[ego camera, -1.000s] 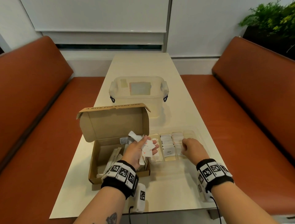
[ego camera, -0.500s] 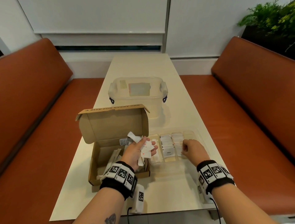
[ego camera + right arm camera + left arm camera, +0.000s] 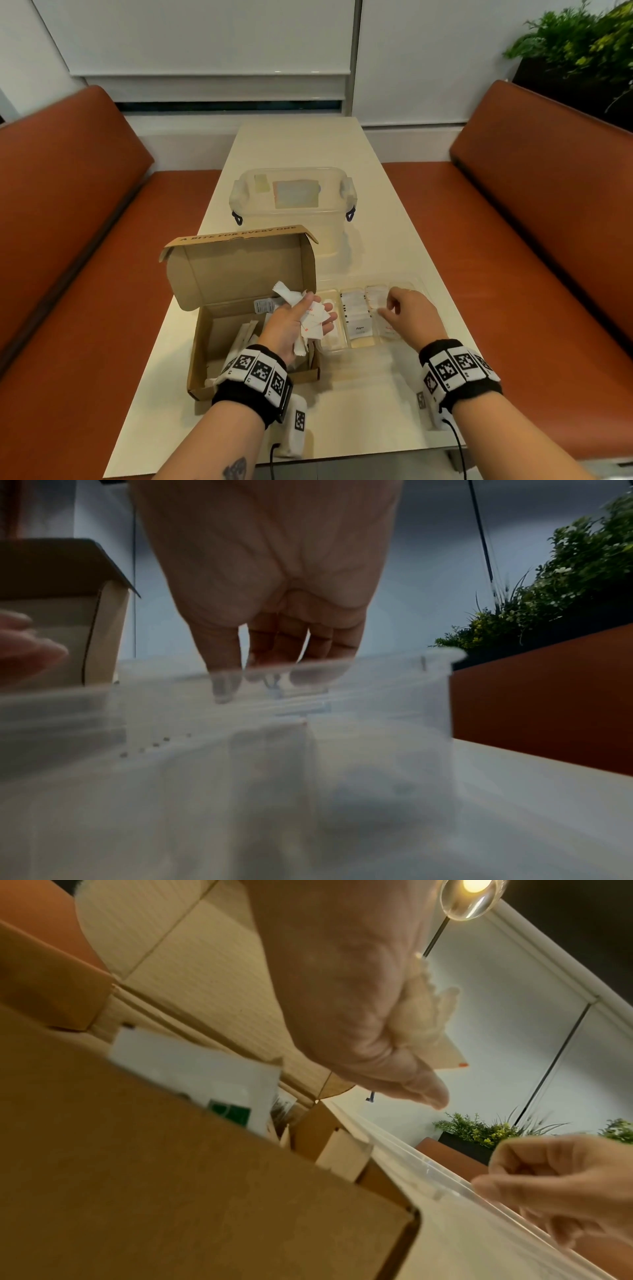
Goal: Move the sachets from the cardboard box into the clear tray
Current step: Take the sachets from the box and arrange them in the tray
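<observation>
The open cardboard box (image 3: pixel 219 329) sits at the table's near left, lid standing up, with white sachets (image 3: pixel 245 337) lying inside. My left hand (image 3: pixel 318 311) hovers over the box's right edge and grips a bundle of white sachets (image 3: pixel 310 317) with red print. To the right of the box lies the clear tray (image 3: pixel 363 347), whose compartments hold rows of sachets (image 3: pixel 358 315). My right hand (image 3: pixel 388 306) hangs over the tray's right compartments with fingers loosely curled and pointing down; nothing shows in it. The right wrist view shows those fingertips (image 3: pixel 222 693) just inside the tray wall (image 3: pixel 377 696).
A clear lidded storage bin (image 3: pixel 293 205) stands behind the box in mid-table. Orange benches run along the left (image 3: pixel 68 240) and right (image 3: pixel 531 222). A potted plant (image 3: pixel 575 51) is at the far right. The table's front edge (image 3: pixel 342 455) is close to my wrists.
My right hand has lifted slightly off the tray's sachets and its fingers have loosened. My left hand keeps the bundle in nearly the same spot.
</observation>
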Tool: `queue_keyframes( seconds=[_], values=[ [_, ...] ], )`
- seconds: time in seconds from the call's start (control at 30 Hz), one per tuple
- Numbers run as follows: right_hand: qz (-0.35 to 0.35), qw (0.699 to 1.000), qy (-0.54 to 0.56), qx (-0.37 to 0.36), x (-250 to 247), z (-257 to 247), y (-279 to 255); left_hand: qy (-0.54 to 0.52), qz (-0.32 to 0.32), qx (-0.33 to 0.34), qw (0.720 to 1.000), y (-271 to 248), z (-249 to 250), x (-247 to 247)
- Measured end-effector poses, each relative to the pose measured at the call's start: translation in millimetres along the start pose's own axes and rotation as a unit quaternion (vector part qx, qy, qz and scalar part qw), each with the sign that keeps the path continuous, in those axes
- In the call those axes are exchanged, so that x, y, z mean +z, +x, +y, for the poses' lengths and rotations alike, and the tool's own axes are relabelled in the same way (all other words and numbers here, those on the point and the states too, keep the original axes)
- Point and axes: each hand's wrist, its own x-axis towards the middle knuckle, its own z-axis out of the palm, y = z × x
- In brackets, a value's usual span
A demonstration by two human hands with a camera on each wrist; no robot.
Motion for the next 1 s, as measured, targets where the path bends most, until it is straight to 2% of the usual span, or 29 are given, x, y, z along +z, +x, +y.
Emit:
queue_keyframes(
  seconds=[0.17,0.23,0.4,0.47,0.63,0.87,1.0],
  values=[
    [0.036,0.996,0.083,-0.009,-12,-18,5,0.010,-0.004,0.010,1.000,-2,-2,3],
    [0.023,0.989,0.141,-0.020,-15,-31,5,0.022,-0.002,0.022,1.000,-1,-4,5],
    [-0.132,0.955,0.263,-0.041,-8,-64,-6,0.048,-0.001,0.044,0.998,0,-8,7],
    [-0.158,0.945,0.283,-0.041,-3,-71,-10,0.072,0.003,0.052,0.996,1,-8,6],
    [-0.160,0.946,0.281,-0.016,5,-78,-13,0.088,0.016,0.041,0.995,4,-10,1],
    [-0.087,0.961,0.260,-0.013,5,-70,-9,0.073,-0.048,-0.008,0.996,1,-9,3],
    [-0.106,0.957,0.270,-0.002,4,-62,-6,0.136,-0.071,-0.018,0.988,-3,-11,4]
  ],
)
